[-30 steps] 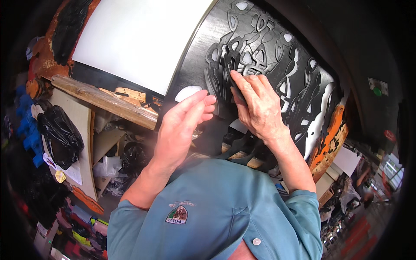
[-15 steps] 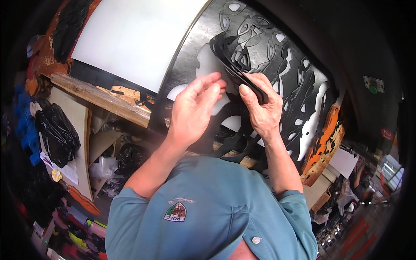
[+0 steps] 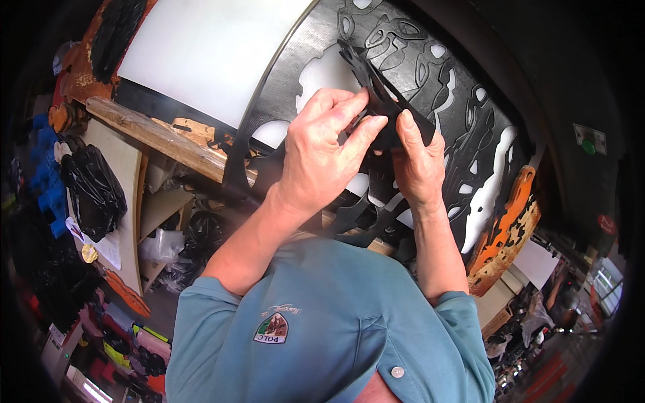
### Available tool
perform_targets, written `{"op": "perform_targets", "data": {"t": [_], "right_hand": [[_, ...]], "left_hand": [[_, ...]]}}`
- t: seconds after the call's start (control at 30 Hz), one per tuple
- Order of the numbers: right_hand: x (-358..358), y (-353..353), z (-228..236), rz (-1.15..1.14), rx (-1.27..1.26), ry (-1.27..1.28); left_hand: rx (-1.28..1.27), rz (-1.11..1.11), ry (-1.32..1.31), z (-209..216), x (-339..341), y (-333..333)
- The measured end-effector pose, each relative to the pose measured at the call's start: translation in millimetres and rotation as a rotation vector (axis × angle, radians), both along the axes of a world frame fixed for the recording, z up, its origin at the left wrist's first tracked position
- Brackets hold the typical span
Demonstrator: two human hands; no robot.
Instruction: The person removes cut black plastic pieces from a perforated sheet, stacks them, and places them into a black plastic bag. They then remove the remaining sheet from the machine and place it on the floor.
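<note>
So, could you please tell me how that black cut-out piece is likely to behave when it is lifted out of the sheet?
The black cut-out piece is probably floppy: it looks thin and bends away from the black sheet where the left hand and right hand pinch it. It seems light, since fingertips alone carry it. Its narrow arms could snag or tear.
</note>
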State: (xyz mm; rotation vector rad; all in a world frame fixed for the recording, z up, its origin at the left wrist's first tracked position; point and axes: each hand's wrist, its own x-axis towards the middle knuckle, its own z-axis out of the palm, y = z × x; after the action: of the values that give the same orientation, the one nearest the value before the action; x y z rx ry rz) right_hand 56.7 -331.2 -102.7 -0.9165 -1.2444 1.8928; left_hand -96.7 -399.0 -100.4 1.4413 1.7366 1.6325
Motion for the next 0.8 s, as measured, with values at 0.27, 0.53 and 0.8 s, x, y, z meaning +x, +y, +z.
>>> {"op": "perform_targets", "data": {"t": [0.27, 0.53, 0.8], "right_hand": [[-9, -7, 2, 0.004, -0.057, 0.153], [-15, -10, 0, 0.02, -0.185, 0.188], [-21, -19, -6, -0.033, 0.083, -0.042]], "left_hand": [[-0.042, -0.041, -0.035, 7, -5, 5], [-0.126, -0.18, -0.087, 12, -28, 11], [-0.166, -0.208, -0.38, 7, -30, 5]]}}
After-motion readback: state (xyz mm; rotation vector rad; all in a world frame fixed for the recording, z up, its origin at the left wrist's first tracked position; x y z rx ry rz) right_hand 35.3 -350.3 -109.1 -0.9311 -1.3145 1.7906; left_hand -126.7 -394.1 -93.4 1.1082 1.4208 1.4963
